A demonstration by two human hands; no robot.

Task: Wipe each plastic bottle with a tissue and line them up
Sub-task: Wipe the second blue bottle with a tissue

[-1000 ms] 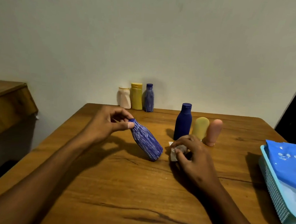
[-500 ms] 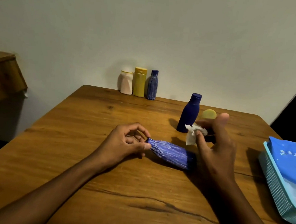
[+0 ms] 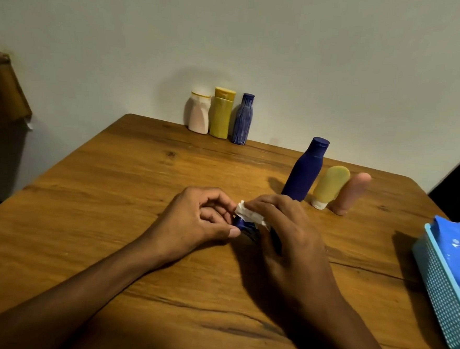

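Left hand (image 3: 195, 221): fingers curled, thumb and fingertips pinching the cap end of the striped blue bottle (image 3: 243, 225), probably to stop it rolling on the wooden table (image 3: 112, 207). Right hand (image 3: 287, 233): closed over the bottle's body, pressing a crumpled white tissue (image 3: 249, 216) against it, so most of the bottle hidden under the palm. Lying on its side between both hands, low over the wood. Beyond the right fingers, apparently waiting: a smooth dark blue bottle (image 3: 303, 174), a yellow tube (image 3: 330, 185) and a pink tube (image 3: 351, 192), both rounded. Far beyond the left fingers, at the wall, a tidy row, likely finished: white bottle (image 3: 199, 113), yellow bottle (image 3: 221, 113), second striped bottle (image 3: 242, 120). Right of the right hand, a perforated plastic basket (image 3: 444, 287).
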